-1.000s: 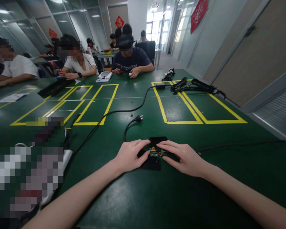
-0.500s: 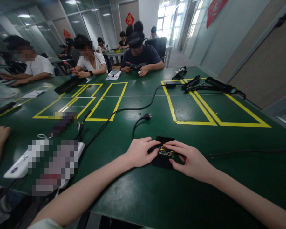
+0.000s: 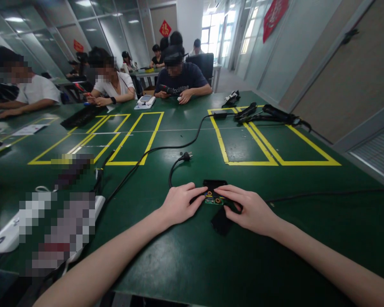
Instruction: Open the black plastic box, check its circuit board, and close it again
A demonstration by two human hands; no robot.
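Between my two hands is a small green circuit board (image 3: 213,200) with copper-coloured coils on it. My left hand (image 3: 181,204) pinches its left end between thumb and fingers. From the other side, my right hand (image 3: 252,209) closes round the right end, its fingers over the top edge and its thumb below. Just behind the board lies a black plastic housing piece (image 3: 215,183), partly covered by it. Another dark, flat piece (image 3: 220,221) shows in front, below my right thumb; what it is, I cannot make out.
A black cable (image 3: 153,149) crosses the green table (image 3: 166,264), and a power plug (image 3: 187,156) lies behind my left hand. Black tool-like items (image 3: 275,114) rest at the back right. White devices stand at left. Several people sit opposite, one in a dark shirt (image 3: 184,76).
The board has come away from over the black housing, which now shows more behind it. The dark piece in front now sits apart and angled. The view has shifted slightly right.
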